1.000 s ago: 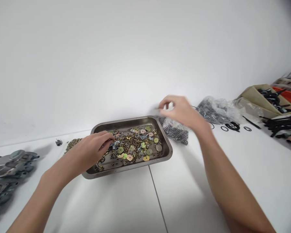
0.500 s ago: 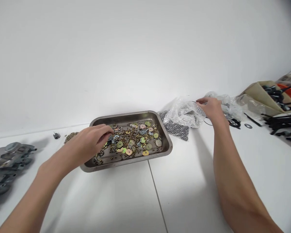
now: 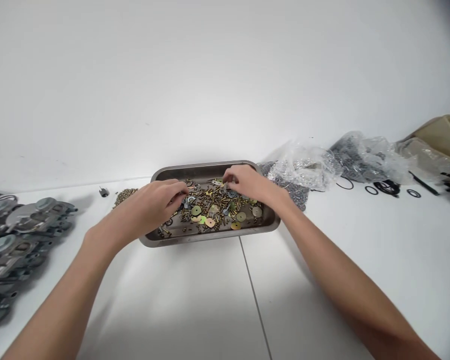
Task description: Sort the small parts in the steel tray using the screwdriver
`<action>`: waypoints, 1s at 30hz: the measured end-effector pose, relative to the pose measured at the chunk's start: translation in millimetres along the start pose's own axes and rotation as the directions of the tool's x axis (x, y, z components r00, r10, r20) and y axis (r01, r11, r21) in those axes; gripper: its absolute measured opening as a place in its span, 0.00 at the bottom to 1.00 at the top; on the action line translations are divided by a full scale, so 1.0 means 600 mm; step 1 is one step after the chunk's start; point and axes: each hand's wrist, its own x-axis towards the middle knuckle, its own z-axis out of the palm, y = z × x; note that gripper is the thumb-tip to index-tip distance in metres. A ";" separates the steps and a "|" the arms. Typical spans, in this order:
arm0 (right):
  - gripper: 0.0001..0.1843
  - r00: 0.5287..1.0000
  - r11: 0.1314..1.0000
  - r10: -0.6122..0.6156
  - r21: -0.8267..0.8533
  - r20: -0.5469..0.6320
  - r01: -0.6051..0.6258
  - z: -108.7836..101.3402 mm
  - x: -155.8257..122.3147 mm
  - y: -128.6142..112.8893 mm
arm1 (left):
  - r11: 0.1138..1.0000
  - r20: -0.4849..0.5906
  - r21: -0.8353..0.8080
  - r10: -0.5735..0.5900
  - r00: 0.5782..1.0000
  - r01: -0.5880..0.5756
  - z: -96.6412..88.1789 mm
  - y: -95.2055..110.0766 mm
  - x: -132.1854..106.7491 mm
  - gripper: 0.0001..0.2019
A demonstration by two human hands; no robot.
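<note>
At the far left edge of the white table (image 3: 195, 310) lies a heap of grey metal castings (image 3: 18, 235), with a small pile of brass screws (image 3: 125, 195) farther right. The left hand (image 3: 155, 202) reaches into the steel tray (image 3: 210, 237), fingers curled among the screws and washers (image 3: 212, 212); whether it pinches one I cannot tell. The right hand (image 3: 249, 184) hovers over the tray's far right part, fingertips bent down onto the parts, grip unclear. Right of the tray sit clear plastic bags (image 3: 322, 162) and black rings (image 3: 382, 189).

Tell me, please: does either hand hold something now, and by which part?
It cannot be told. Both the left hand and right hand have fingertips down among the small screws and washers in the metal tray, hiding any grasp.
</note>
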 end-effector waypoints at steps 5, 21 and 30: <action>0.09 0.994 0.982 -0.106 -0.153 0.013 0.107 0.048 0.011 0.002 | 1.000 -0.003 0.017 -0.021 1.000 0.021 -0.006 0.004 -0.002 0.16; 0.08 0.968 0.985 0.033 -0.171 0.249 0.010 0.011 -0.009 -0.025 | 1.000 -0.037 -0.011 0.000 0.999 -0.001 -0.012 0.009 -0.004 0.17; 0.05 0.962 0.993 -0.012 -0.110 0.271 0.044 -0.010 -0.015 -0.017 | 0.996 0.015 0.005 -0.085 0.996 0.085 -0.017 0.011 -0.006 0.16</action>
